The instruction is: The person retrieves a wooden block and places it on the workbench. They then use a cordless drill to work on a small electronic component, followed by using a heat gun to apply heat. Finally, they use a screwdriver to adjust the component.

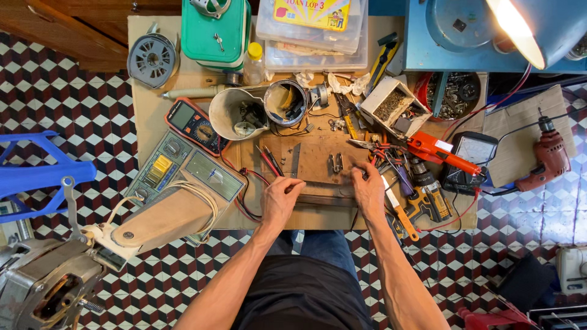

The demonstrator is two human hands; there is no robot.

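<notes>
While your left hand (282, 197) pinches the thin metal strip (324, 185) at centre frame, your right hand (369, 188) grips its other end. The strip spans between both hands on the wooden board (315, 156).

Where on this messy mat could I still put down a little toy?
Bare cardboard shows at the far left, between the grey round reel and the multimeter. A smaller patch lies on the wooden board, between the red probes and the small metal pliers. Around the right hand, tools crowd everything.

Both forearms reach forward; left hand (282, 197) and right hand (369, 190) palms down, fingers curled
</notes>
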